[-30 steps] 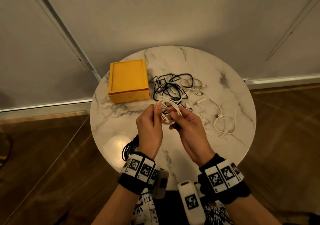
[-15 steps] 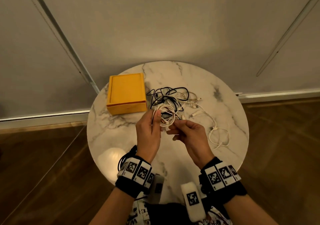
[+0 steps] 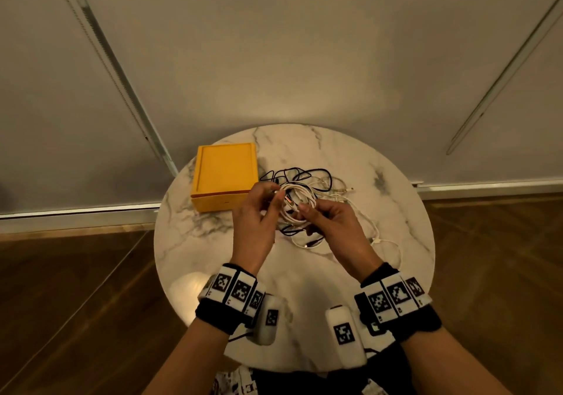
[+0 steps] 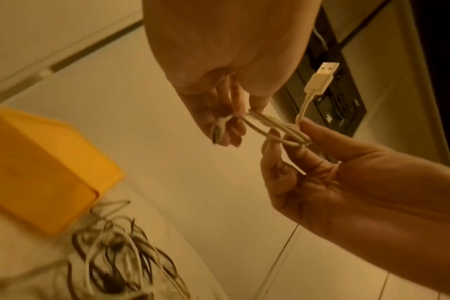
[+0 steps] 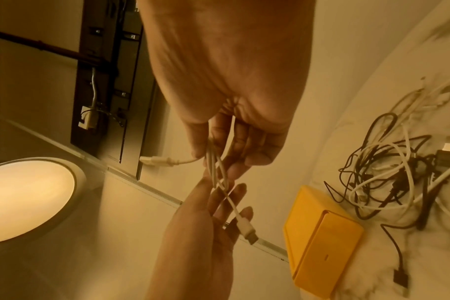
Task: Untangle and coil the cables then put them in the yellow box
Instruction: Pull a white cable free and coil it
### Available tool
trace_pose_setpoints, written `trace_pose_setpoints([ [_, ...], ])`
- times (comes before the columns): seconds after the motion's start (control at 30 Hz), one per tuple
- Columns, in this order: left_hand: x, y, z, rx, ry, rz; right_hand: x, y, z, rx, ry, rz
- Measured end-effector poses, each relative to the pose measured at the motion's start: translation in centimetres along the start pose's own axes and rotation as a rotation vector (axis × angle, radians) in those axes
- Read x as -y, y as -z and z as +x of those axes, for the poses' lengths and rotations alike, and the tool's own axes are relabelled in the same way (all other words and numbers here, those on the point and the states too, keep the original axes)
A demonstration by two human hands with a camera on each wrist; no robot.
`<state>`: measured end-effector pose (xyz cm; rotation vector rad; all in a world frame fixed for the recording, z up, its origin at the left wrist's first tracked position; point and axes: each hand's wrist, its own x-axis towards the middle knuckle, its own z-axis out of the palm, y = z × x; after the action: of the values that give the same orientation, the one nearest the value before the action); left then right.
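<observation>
Both hands hold a small white cable coil (image 3: 297,208) above the round marble table (image 3: 198,242). My left hand (image 3: 275,195) pinches its left side and my right hand (image 3: 304,211) pinches its right side. In the left wrist view the coil (image 4: 275,130) stretches between the two hands, and its USB plug (image 4: 324,75) sticks up. In the right wrist view the other connector (image 5: 248,229) hangs over the left hand's fingers (image 5: 219,203). The closed yellow box (image 3: 225,175) sits at the table's far left. A tangle of black and white cables (image 3: 307,178) lies beside it, partly hidden by the hands.
A loose white cable (image 3: 393,245) trails across the table's right side. A black plug (image 5: 401,278) lies near the box's front. A grey wall stands close behind the table, and wooden floor (image 3: 76,303) surrounds it. A round lamp (image 5: 26,199) shows in the right wrist view.
The head view has tilted up. Both hands have lifted the white coil farther over the tangle, nearer the box. The right hand has shifted from under the coil to its right side.
</observation>
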<state>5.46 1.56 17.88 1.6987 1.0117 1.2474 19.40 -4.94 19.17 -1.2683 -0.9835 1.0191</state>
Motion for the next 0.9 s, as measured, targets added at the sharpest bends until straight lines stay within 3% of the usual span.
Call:
trace_pose_setpoints([
  [0.1, 0.0, 0.6, 0.7, 0.072, -0.024, 0.125, 0.1, 0.2, -0.1, 0.043, -0.049, 0.022],
  [0.27, -0.3, 1.6, 0.9, 0.139, 0.2, -0.058, 0.0, 1.2, -0.2, 0.107, -0.13, 0.004],
  [0.43, 0.0, 2.0, 0.5, 0.299, 0.294, 0.021, -0.6, 2.0, -0.6, 0.175, -0.283, 0.067],
  [0.57, 0.7, 1.4, -0.4, 0.322, 0.197, 0.253, -1.6, 2.2, -0.9, 0.125, -0.3, 0.114],
  [0.6, 0.7, 1.2, -0.7, 0.333, 0.226, 0.258, -1.7, 2.1, -1.0, 0.118, -0.293, 0.116],
  [0.7, 0.7, 0.7, -1.1, 0.351, 0.393, 0.104, -2.5, 1.8, -1.4, 0.103, -0.297, 0.127],
  [0.9, 1.5, -0.2, -2.0, 0.256, 0.531, -0.141, -4.1, 1.6, -2.0, 0.049, -0.29, 0.142],
])
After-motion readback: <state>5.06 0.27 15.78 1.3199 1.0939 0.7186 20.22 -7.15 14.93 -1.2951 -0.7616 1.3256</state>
